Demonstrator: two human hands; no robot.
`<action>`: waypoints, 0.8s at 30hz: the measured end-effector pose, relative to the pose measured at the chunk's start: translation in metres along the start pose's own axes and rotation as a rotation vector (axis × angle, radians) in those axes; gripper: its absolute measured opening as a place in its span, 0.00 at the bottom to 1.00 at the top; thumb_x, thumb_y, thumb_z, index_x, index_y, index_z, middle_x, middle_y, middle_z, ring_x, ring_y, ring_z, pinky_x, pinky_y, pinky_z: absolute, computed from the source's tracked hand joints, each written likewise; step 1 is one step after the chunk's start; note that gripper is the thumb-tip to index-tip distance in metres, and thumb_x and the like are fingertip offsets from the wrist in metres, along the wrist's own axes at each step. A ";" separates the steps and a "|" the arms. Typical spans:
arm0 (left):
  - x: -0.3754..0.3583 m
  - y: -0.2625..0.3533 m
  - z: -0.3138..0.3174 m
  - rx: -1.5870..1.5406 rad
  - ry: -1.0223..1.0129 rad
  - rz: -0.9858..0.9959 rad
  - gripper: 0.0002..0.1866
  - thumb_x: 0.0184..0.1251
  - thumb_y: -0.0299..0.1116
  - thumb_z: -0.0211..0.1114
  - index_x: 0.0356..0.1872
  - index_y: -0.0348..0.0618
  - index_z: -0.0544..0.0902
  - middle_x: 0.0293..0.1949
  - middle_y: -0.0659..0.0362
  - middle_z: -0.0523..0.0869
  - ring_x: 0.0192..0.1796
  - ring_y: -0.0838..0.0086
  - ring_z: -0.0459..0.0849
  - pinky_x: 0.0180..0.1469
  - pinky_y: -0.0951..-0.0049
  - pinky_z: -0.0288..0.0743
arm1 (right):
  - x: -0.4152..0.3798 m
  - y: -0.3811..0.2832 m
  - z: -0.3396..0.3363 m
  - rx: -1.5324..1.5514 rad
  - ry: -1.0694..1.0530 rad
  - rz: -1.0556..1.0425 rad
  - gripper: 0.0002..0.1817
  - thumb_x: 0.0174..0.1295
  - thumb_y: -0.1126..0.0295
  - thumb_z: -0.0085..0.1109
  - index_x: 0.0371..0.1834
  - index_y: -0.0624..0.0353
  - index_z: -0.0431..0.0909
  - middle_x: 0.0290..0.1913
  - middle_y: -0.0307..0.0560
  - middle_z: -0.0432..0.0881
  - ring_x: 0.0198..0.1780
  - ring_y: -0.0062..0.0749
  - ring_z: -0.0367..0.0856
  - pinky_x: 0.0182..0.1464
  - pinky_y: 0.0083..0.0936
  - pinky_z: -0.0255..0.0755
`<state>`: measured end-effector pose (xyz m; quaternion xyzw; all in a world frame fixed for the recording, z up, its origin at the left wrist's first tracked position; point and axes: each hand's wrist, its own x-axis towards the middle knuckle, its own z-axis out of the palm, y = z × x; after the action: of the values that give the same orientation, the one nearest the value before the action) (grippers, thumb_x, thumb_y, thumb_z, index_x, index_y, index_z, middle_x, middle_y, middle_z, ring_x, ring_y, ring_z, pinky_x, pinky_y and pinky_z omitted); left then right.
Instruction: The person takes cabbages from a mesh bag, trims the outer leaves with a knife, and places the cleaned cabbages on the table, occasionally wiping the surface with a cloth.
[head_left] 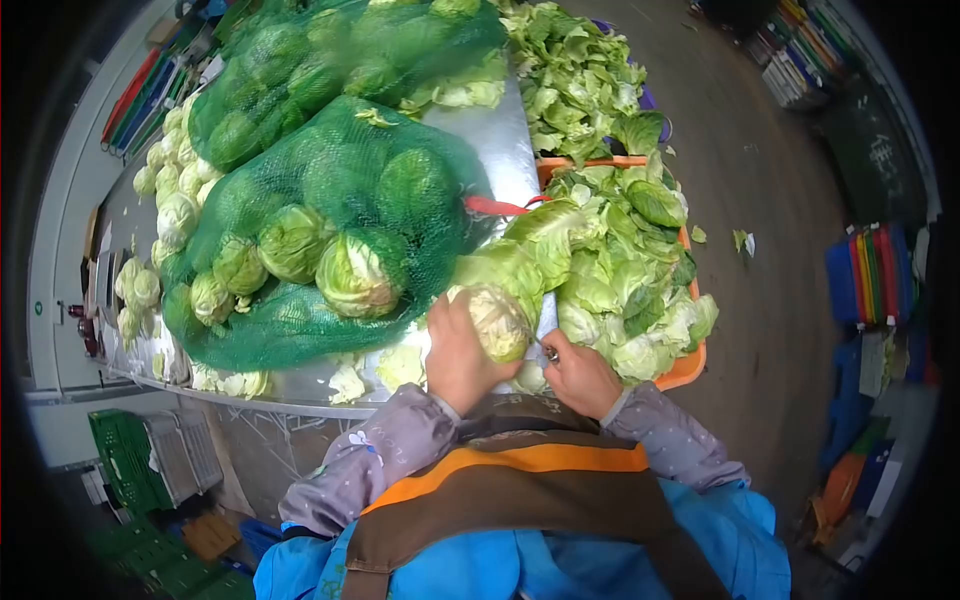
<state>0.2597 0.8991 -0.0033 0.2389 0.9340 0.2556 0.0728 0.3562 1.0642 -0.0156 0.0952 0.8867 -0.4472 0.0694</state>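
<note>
A pale cabbage (pixel 497 322) sits at the near edge of the metal table, its outer leaves folded out beyond it. My left hand (pixel 457 345) grips it from the left side, fingers curved over it. In my right hand (pixel 583 375) is a knife (pixel 547 318), its blade pointing away from me along the cabbage's right side. Just left of my left hand, a green net sack (pixel 310 190) lies open with several cabbages at its mouth. Loose trimmed leaves (pixel 620 270) are heaped to the right of the knife.
The leaf heap overflows an orange crate (pixel 697 355); another leaf-filled container (pixel 580 80) stands beyond. A second net sack (pixel 350 50) lies farther back on the metal table (pixel 508 130). Peeled cabbages (pixel 178 215) are piled at the left. Green crates (pixel 130 460) stand below left.
</note>
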 end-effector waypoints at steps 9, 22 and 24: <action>-0.001 -0.008 0.002 -0.033 -0.018 0.075 0.56 0.30 0.44 0.81 0.63 0.32 0.57 0.60 0.32 0.61 0.64 0.39 0.61 0.64 0.55 0.63 | 0.020 -0.002 0.003 -0.063 -0.218 0.133 0.15 0.55 0.74 0.51 0.45 0.69 0.65 0.26 0.68 0.78 0.31 0.64 0.78 0.35 0.50 0.70; -0.039 -0.067 -0.042 -0.727 -0.206 -0.199 0.47 0.40 0.41 0.81 0.56 0.37 0.57 0.56 0.43 0.67 0.56 0.60 0.73 0.57 0.65 0.70 | 0.033 -0.027 0.020 0.515 -0.241 0.335 0.39 0.56 0.53 0.64 0.66 0.64 0.63 0.17 0.45 0.77 0.17 0.23 0.75 0.21 0.26 0.68; -0.038 -0.058 -0.029 -0.569 -0.110 -0.381 0.45 0.43 0.40 0.81 0.54 0.39 0.56 0.52 0.45 0.70 0.53 0.63 0.75 0.55 0.69 0.73 | 0.035 -0.030 0.034 0.388 -0.153 0.182 0.36 0.55 0.54 0.65 0.64 0.64 0.67 0.17 0.44 0.78 0.16 0.21 0.74 0.18 0.23 0.67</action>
<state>0.2618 0.8243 -0.0073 0.0440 0.8478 0.4742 0.2332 0.3162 1.0228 -0.0198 0.1521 0.7639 -0.6073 0.1568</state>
